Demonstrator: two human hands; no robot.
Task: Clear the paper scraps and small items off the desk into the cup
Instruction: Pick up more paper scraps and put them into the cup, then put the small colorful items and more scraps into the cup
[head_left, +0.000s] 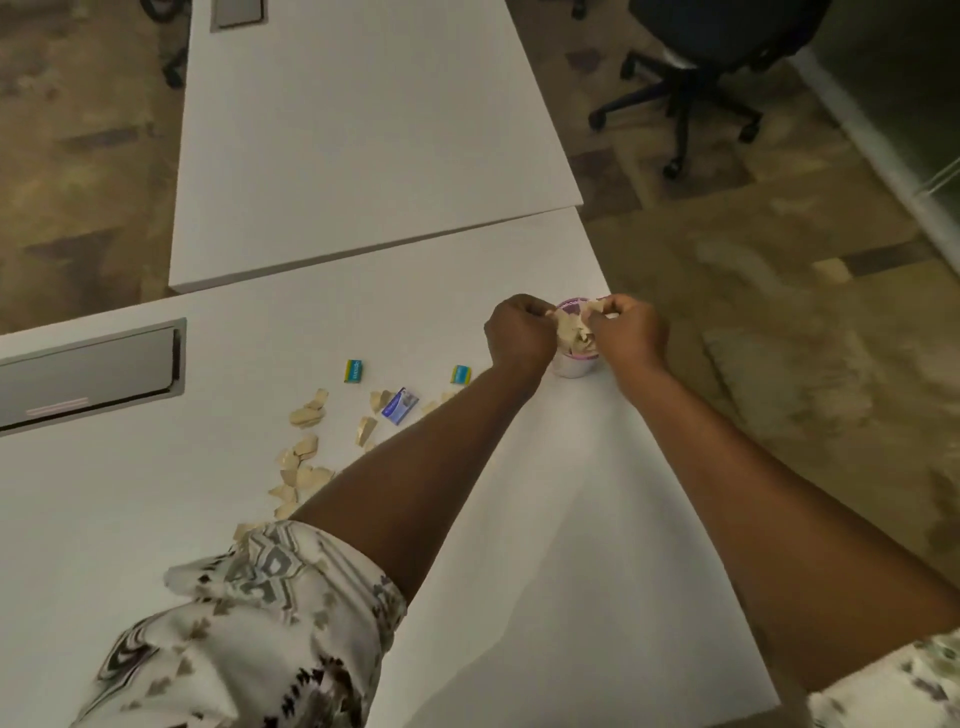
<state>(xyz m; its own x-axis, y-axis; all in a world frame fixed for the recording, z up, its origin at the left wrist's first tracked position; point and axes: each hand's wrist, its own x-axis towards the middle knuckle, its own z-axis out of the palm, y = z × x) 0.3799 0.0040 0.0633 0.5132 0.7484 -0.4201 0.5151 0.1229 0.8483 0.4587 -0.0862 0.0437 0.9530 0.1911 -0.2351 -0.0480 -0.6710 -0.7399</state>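
Note:
A white cup (571, 366) with a purple rim stands near the desk's right edge, filled with tan paper scraps (571, 332). My left hand (519, 330) and my right hand (626, 327) hover on either side of its mouth, fingers closed on scraps above it. Several more tan scraps (301, 467) lie scattered on the white desk (545, 519) to the left of my left forearm. Among them are two small yellow-and-teal packets (355, 371) (460, 375) and a small blue-and-white packet (400, 406). Some scraps are hidden under my left arm.
A grey cable hatch (88, 374) is set into the desk at the left. A second white desk (363, 130) adjoins at the back. A black office chair (696, 78) stands on the patterned carpet at the upper right.

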